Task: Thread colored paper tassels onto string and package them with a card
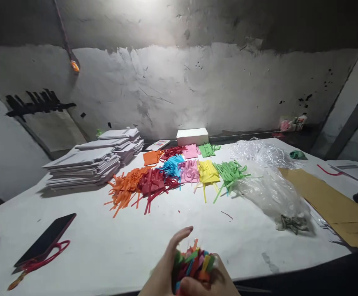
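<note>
Near the front edge of the table, a thick bundle of multicoloured strips [195, 263] sits between my two hands, looking like cut paper. My left hand [163, 269] cups its left side, with one finger sticking up and away from the strips. Around the right side my right hand [217, 281] is closed, its thumb lying across the front of the bundle. The lower part of the bundle is hidden by the hands. Farther back lie piles of strips sorted by colour: orange [126, 187], dark red [153, 183], blue [172, 165], pink [190, 170], yellow [209, 172] and green [230, 172].
Stacks of white paper packs [81, 166] stand at the left. A phone [47, 238] with a red cord lies in front of them. To the right are clear plastic bags [268, 189], white shreds [259, 152] and brown cardboard [329, 201]. A white box [192, 135] rests by the wall.
</note>
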Tool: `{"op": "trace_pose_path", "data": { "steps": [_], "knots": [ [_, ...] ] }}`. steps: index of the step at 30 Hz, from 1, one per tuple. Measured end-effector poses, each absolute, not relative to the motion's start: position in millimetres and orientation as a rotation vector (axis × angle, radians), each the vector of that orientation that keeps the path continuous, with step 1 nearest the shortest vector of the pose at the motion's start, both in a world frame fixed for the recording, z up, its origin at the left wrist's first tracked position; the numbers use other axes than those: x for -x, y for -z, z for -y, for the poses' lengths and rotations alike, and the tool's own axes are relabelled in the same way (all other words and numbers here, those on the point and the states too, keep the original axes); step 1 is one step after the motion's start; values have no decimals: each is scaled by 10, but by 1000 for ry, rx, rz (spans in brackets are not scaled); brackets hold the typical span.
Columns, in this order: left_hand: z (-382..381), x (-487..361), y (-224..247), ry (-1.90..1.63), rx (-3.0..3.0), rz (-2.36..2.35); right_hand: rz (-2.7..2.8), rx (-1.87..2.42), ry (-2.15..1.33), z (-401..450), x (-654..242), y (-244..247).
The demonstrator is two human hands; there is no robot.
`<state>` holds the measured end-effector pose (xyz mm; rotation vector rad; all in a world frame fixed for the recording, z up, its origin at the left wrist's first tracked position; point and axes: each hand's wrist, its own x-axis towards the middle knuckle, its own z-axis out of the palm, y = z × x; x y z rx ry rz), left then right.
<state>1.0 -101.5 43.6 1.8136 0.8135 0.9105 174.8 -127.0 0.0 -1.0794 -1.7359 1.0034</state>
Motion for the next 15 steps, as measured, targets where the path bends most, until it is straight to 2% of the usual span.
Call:
{"op": "trace_pose_path", "data": {
  "steps": [5, 7, 9, 12, 15],
  "knots": [
    [1046, -72, 118, -754, -1687, -899, 1763, 1044, -826, 1201, -1790, -89],
    [1015, -70, 210, -688, -1760, -907, 1780, 963, -882, 1202, -1782, -104],
    [954, -3, 193, -571, -1859, -887, 1766, 905, -968, 1227, -1790, -95],
    [883, 188, -19, -420, -1957, -876, 1701, 965, -867, 1272, -1815, -61],
    [930, 262, -262, -547, -1975, -1024, 1692, 1085, -794, 1292, -1834, -54]
  ]
}}
